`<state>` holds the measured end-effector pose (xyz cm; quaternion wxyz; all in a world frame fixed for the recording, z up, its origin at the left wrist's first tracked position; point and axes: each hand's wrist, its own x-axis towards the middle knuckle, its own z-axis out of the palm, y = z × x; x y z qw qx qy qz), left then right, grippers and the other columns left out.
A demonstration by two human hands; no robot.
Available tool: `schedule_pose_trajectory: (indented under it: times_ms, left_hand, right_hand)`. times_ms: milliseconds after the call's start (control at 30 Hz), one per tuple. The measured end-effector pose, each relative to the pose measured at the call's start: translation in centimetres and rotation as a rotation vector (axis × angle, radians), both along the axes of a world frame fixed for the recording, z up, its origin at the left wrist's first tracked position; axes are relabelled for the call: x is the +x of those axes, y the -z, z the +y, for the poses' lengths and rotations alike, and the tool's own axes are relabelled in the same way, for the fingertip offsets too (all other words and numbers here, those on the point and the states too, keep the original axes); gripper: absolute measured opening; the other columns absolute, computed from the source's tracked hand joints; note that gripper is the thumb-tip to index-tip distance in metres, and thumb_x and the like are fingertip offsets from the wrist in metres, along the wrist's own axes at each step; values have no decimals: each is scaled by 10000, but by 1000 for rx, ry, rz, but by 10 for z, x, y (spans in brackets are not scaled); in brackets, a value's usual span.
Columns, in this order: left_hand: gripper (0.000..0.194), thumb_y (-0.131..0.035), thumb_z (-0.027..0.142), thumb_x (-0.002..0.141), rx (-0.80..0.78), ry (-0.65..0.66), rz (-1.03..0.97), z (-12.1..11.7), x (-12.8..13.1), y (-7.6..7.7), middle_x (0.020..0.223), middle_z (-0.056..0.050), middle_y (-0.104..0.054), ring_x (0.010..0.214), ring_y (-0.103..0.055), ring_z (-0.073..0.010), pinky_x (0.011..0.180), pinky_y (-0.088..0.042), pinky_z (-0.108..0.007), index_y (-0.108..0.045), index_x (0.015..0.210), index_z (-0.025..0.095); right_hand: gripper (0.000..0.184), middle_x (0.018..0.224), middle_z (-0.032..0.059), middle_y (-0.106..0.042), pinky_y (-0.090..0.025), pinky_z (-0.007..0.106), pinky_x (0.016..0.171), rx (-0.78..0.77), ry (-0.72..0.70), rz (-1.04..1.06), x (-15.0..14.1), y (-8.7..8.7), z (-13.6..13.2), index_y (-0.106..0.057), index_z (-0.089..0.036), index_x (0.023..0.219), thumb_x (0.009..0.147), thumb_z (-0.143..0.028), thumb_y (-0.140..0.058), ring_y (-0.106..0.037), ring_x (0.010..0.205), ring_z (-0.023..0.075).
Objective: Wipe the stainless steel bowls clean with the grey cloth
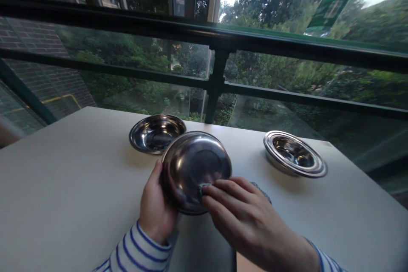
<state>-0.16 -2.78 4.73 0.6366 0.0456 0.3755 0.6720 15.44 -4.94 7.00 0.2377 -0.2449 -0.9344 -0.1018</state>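
Note:
My left hand (156, 206) grips the left rim of a steel dish (191, 165), holding it tilted up above the white table (73, 195) so its inside faces me. My right hand (245, 216) has its fingers pressed together on a small grey-green cloth (204, 188) against the lower inside of that dish. More of the patterned cloth (263, 191) shows behind my right hand. A second steel dish (157, 133) rests on the table just behind the held one. To the right stands a stack of steel dishes (295, 153).
The table ends at a glass balcony wall with a dark metal railing (216, 76) right behind the dishes. A clear plastic bottle with a green label (331, 4) stands on the top rail at the upper right. Trees and brick buildings lie beyond.

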Motion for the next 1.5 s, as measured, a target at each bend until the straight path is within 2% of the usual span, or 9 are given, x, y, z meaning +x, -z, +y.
schedule_pose_trajectory:
  times_ms: [133,300,433,567,833,967,1100,1400,1500]
  left_hand:
    - [308,-479,341,812,9,84,-11,0,0,0,807,-85,-719,854,-654,-243,791,-510,-386,-694,859,127]
    - [271,-488,321,810,-2,-12,19,-1,-2,-1,754,-57,-717,849,-656,-237,792,-511,-387,-694,858,150]
    - [289,-490,323,807,5,49,12,-2,-2,-2,809,-80,-720,871,-651,-248,790,-513,-390,-690,901,137]
    - [278,-491,311,810,9,-6,31,0,-1,-1,837,-76,-720,882,-649,-245,795,-513,-392,-686,919,145]
    - [294,-485,333,815,15,32,19,-1,1,2,812,-79,-722,882,-650,-245,799,-512,-390,-694,895,141]
    - [313,-476,347,820,11,81,5,0,1,2,818,-89,-721,875,-652,-244,793,-514,-385,-694,888,133]
    - [282,-488,330,816,2,13,29,0,1,2,791,-73,-723,864,-656,-238,799,-513,-381,-698,824,143]
    - [295,-468,321,829,-23,-2,33,1,1,2,796,-76,-723,851,-658,-235,791,-518,-381,-700,846,139]
    - [307,-460,319,834,-39,7,27,2,0,2,794,-85,-722,828,-663,-232,777,-524,-376,-700,838,126]
  right_hand:
    - [227,1134,75,-613,-404,338,858,12,-4,10,1,1,1,-571,-96,1064,899,-140,-421,-518,1020,199]
    - [222,1151,80,-605,-421,345,819,1,28,-23,5,2,2,-569,-112,1070,893,-146,-440,-526,1017,205]
    - [237,1137,86,-612,-427,351,822,26,6,-3,6,2,3,-569,-101,1074,897,-136,-415,-530,1013,207]
    - [228,1127,99,-615,-435,354,798,26,64,-22,5,2,4,-575,-111,1057,897,-146,-416,-533,1013,214]
    - [212,1144,84,-604,-416,357,802,8,80,-10,3,3,2,-565,-111,1056,894,-158,-437,-522,1021,224]
    - [218,1118,72,-620,-412,349,807,29,10,-7,0,4,2,-572,-112,1045,898,-139,-415,-534,983,210]
    - [216,1143,85,-603,-408,360,806,-1,83,-21,-1,3,3,-561,-115,1060,897,-155,-426,-519,1022,226]
    - [203,1125,95,-606,-410,353,800,-14,93,-23,0,8,4,-560,-121,1045,894,-160,-430,-518,1012,219]
    - [204,1094,89,-620,-412,343,801,-11,36,-29,1,9,5,-565,-123,1034,897,-149,-417,-529,985,207]
